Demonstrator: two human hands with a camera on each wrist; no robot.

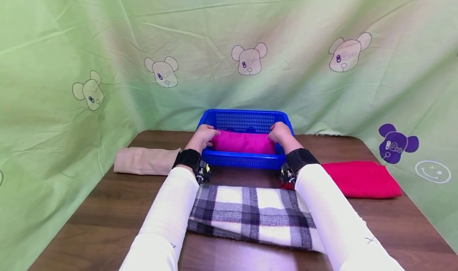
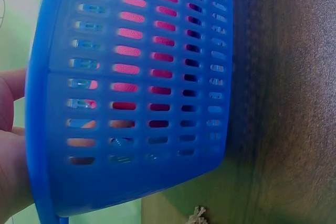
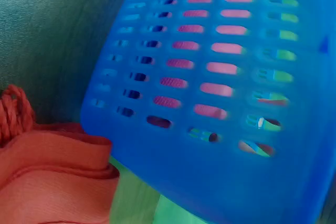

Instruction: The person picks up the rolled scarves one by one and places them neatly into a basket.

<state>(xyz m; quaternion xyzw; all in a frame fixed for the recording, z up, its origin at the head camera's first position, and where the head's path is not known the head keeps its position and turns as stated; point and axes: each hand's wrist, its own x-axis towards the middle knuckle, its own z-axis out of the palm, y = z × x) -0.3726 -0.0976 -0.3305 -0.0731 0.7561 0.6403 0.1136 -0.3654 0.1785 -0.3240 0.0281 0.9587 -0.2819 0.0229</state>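
A folded bright pink cloth [image 1: 245,143] lies inside the blue plastic basket [image 1: 243,161], and its colour shows through the slots in both wrist views. At the cloth's left end my left hand [image 1: 204,136] grips it between thumb and fingers, over the basket's rim. My right hand [image 1: 282,134] holds the opposite end with curled fingers; some fingertips are hidden inside the basket. Part of the left hand [image 2: 11,166] shows beyond the rim in the left wrist view. The right wrist view shows the basket wall [image 3: 210,171] but not the hand.
A folded beige cloth [image 1: 146,161] lies left of the basket on the brown wooden table [image 1: 89,219]. To the right is a folded red cloth [image 1: 368,179], partly behind the right arm. A black-and-white plaid cloth [image 1: 250,213] lies in front. Green curtains [image 1: 200,36] hang behind.
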